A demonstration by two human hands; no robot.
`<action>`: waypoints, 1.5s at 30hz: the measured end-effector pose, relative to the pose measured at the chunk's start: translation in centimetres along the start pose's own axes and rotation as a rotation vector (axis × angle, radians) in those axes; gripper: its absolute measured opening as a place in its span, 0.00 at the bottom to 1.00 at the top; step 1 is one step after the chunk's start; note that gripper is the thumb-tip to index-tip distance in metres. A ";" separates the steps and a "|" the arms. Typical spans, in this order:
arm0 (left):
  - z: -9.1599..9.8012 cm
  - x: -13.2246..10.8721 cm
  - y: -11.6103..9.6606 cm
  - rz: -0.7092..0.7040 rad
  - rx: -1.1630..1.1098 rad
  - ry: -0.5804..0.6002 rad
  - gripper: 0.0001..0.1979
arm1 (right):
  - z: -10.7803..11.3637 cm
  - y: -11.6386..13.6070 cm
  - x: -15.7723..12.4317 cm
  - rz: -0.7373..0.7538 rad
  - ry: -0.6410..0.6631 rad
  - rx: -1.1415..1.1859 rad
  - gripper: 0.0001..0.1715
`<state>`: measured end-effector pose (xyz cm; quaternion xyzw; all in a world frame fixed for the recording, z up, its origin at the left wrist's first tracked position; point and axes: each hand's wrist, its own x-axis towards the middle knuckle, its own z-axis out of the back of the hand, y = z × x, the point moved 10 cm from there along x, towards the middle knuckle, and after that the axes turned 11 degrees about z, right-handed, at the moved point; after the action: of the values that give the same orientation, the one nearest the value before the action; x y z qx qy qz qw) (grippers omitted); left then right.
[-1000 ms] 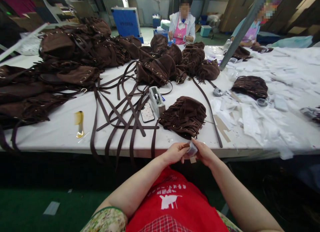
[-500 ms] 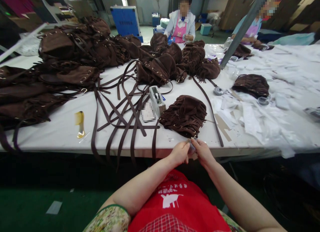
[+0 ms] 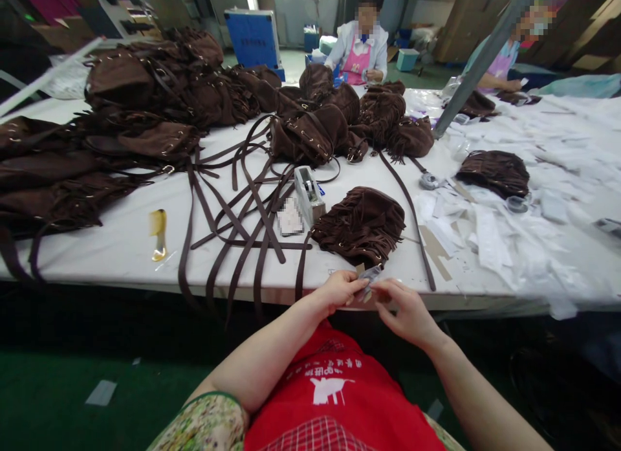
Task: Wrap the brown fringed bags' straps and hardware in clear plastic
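While reaching with both bare hands to the near edge of a long white-covered table (image 3: 111, 260), holds a small crumpled piece of greyish clear plastic (image 3: 371, 273), with a tan card-like scrap (image 3: 360, 268) showing beside it, pinched between thumb and fingers of the left hand (image 3: 345, 289). Has the right hand (image 3: 400, 308) close alongside, with fingers bent and thumb spread apart; cannot tell, for blur, whether gripping anything or only touching the plastic. Wears a red apron with white print (image 3: 334, 380). Faces, just beyond the fingertips, a dark-brown fringed suede bag (image 3: 361, 224) lying on the table with gold-coloured rings toward the near edge. Has, left of that bag, a grey tape dispenser (image 3: 309, 198), then dark-brown flat straps (image 3: 259, 208), crossing one another and partly hanging over the edge, and a yellow comb-like object (image 3: 158, 234). Looks, to the right, onto scattered white sheets (image 3: 490, 237) and a second fringed brown bag (image 3: 493, 171). Works opposite a co-worker in a pink apron (image 3: 359, 56), beyond heaped brown bags (image 3: 310, 134).
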<state>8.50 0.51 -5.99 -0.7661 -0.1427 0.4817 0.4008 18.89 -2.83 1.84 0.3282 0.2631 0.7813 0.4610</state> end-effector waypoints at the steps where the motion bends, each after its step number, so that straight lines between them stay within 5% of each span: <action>1: 0.0 0.1 0.1 0.003 -0.009 0.001 0.19 | -0.5 0.9 0.1 0.071 0.072 -0.059 0.13; 11: -0.9 -1.2 -0.2 0.007 0.019 0.166 0.22 | 0.3 2.1 3.2 0.348 0.111 -0.289 0.11; 15: -0.1 -1.1 0.0 -0.005 -0.005 0.117 0.24 | -0.8 3.4 4.3 0.479 0.245 -0.294 0.11; 20: 1.1 -0.3 0.6 -0.021 0.005 0.036 0.28 | -1.2 5.0 4.9 0.583 0.265 -0.283 0.11; 24: 1.4 -0.4 0.1 -0.085 0.079 0.021 0.26 | -1.4 4.5 5.6 0.504 0.267 -0.203 0.11; 32: -0.4 -1.4 -0.3 -0.149 0.093 0.177 0.11 | -1.7 1.0 7.1 0.163 0.277 -0.140 0.07; 42: 0.8 -0.8 -0.3 -0.255 0.195 -0.034 0.14 | -1.7 -0.1 8.5 -0.002 0.380 -0.197 0.26; 45: 1.2 -0.9 -0.5 -0.252 0.229 -0.042 0.16 | -2.3 0.7 8.6 0.035 0.499 -0.148 0.15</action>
<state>7.13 0.79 -5.32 -0.6811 -0.1900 0.4568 0.5397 13.68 4.25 3.17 0.0952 0.3051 0.8631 0.3910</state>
